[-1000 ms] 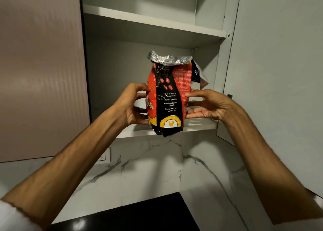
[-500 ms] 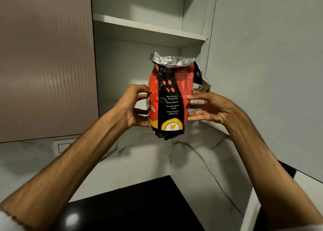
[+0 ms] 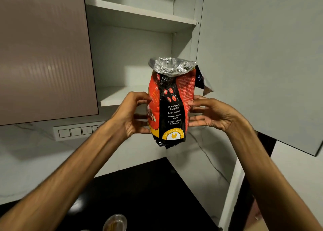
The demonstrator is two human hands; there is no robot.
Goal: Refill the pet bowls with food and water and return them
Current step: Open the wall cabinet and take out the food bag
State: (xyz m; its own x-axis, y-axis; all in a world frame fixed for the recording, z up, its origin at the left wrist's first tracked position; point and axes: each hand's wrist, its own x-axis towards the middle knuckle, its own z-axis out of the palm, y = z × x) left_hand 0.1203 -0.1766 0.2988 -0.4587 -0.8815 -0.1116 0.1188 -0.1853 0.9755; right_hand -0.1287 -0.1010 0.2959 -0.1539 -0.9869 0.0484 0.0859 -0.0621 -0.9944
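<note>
A red and black pet food bag [image 3: 172, 106] with a crumpled silver open top is held upright in the air in front of the open wall cabinet [image 3: 132, 59]. My left hand [image 3: 131, 115] grips its left side. My right hand [image 3: 208, 115] presses flat against its right side with fingers spread. At the bottom edge of the view, a round metal bowl [image 3: 116, 223] sits on the black countertop [image 3: 139, 192]; what it holds is blurred.
The cabinet's open door [image 3: 262, 64] hangs to the right of the bag. A closed ribbed cabinet door [image 3: 43, 52] is on the left, a white switch panel [image 3: 76, 131] below it. Marble backsplash [image 3: 201, 160] meets in a corner behind the counter.
Both hands have brought the bag out from the lower shelf and down, away from the cabinet. The view has tilted down, showing more countertop and the bowl.
</note>
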